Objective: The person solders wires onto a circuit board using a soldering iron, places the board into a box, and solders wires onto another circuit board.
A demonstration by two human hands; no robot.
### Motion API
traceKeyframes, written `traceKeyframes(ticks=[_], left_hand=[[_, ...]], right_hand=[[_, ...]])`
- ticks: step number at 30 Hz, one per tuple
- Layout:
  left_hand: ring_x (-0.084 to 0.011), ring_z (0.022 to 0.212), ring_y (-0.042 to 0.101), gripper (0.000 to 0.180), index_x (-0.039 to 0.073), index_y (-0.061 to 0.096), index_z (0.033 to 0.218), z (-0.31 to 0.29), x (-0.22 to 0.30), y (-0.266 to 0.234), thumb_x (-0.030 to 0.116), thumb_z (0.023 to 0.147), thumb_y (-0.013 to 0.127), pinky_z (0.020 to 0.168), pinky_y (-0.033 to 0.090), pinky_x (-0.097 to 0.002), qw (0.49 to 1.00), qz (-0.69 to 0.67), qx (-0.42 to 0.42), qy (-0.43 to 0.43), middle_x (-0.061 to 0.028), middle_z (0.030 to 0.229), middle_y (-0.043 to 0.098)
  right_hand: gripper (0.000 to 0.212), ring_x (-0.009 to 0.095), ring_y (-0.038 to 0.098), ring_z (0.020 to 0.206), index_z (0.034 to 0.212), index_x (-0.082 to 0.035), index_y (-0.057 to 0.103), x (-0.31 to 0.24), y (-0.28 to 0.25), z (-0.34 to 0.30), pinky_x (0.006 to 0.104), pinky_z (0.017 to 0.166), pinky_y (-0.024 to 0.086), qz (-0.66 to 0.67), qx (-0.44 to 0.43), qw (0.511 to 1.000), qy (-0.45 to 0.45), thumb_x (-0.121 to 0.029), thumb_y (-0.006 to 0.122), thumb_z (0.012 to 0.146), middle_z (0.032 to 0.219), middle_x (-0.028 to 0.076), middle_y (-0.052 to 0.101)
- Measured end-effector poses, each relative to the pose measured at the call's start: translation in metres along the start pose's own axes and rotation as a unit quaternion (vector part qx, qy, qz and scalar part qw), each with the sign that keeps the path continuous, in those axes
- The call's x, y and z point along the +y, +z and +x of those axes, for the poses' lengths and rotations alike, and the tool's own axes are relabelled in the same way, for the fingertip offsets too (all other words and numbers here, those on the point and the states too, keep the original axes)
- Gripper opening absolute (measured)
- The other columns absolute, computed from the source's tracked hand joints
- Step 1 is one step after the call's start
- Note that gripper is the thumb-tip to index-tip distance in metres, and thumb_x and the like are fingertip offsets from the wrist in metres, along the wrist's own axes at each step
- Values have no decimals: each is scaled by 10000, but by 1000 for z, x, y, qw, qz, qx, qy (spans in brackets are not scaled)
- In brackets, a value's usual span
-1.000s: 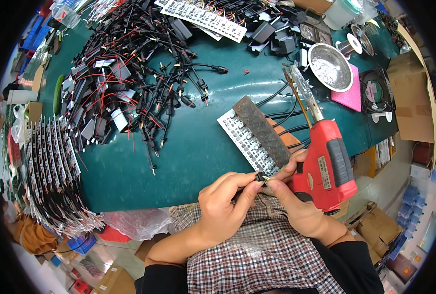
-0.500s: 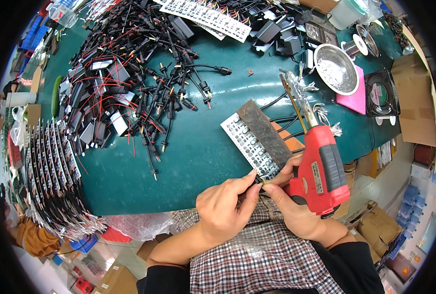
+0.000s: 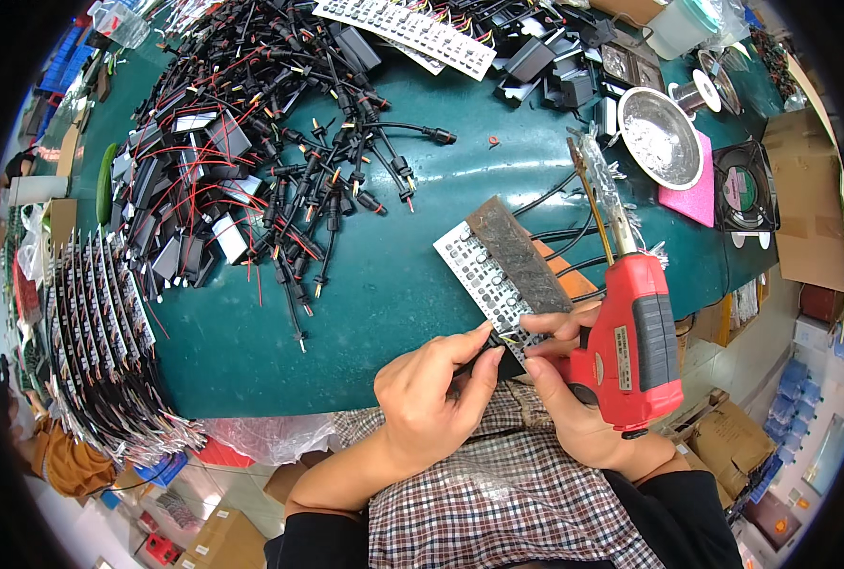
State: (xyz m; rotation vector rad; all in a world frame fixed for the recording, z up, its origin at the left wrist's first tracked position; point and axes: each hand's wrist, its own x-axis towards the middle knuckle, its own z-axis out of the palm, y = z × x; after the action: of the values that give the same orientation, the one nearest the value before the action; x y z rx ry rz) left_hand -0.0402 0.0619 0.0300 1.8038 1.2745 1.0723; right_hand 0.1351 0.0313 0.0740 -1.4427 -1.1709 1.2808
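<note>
Pinched between thumb and forefinger of my left hand [image 3: 422,394] is the end of a black cable [image 3: 496,341], its thin light wires at the near corner of a white circuit board [image 3: 474,275]. My right hand [image 3: 578,422] is wrapped around a red and black soldering gun [image 3: 630,351], whose tip points away from me. The right thumb and forefinger stand a little apart beside the wires. A worn dark bar [image 3: 517,256] lies along the board's right side. My fingers partly hide the wire ends and the board's near corner.
A big heap of black connector cables [image 3: 298,161] and boxes with red wires covers the left. Stacked board strips [image 3: 99,332] stand at the left edge. Beyond the gun are a metal bowl [image 3: 664,142], a solder spool [image 3: 697,95] and a fan [image 3: 744,185]. Black cables [image 3: 559,232] lie right of the bar.
The right thumb and forefinger have parted from the wires, and the gun has shifted slightly right. My left hand still pinches the cable, with its wire ends now over the board's corner.
</note>
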Motion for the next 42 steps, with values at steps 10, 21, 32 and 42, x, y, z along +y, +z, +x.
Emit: traceKeyframes(ticks=[10,21,32,42], left_hand=[[-125,705,755,216,-28,704,1104,1,-1,-3,-32,899,772,568,539,-223,999,-4,-23,-34,-95,837,783],[-169,556,655,293,-6,736,1082,3,-7,2,3,810,844,506,487,-283,999,42,23,21,-84,784,727],[-136,672,651,229,1,746,1070,31,-26,-11,-41,851,801,583,514,-242,993,105,60,9,-100,906,692],[-96,595,590,210,14,742,1003,41,-37,-11,-27,817,828,527,463,-244,988,129,82,0,-76,859,686]], right_hand=[[526,367,631,1299,1328,-16,338,-5,-7,-1,360,962,627,-53,-95,994,-15,176,603,916,1201,107,456],[497,318,647,1285,1345,-17,332,0,0,-6,363,945,629,-40,-86,995,-24,135,591,949,1237,137,525],[449,192,675,1123,1338,-66,433,-20,-27,-10,384,1030,519,-58,-87,994,-22,33,658,963,1241,152,663],[303,183,636,901,1231,35,614,0,-44,-37,367,845,520,-50,-118,987,92,-87,691,965,1034,96,660]])
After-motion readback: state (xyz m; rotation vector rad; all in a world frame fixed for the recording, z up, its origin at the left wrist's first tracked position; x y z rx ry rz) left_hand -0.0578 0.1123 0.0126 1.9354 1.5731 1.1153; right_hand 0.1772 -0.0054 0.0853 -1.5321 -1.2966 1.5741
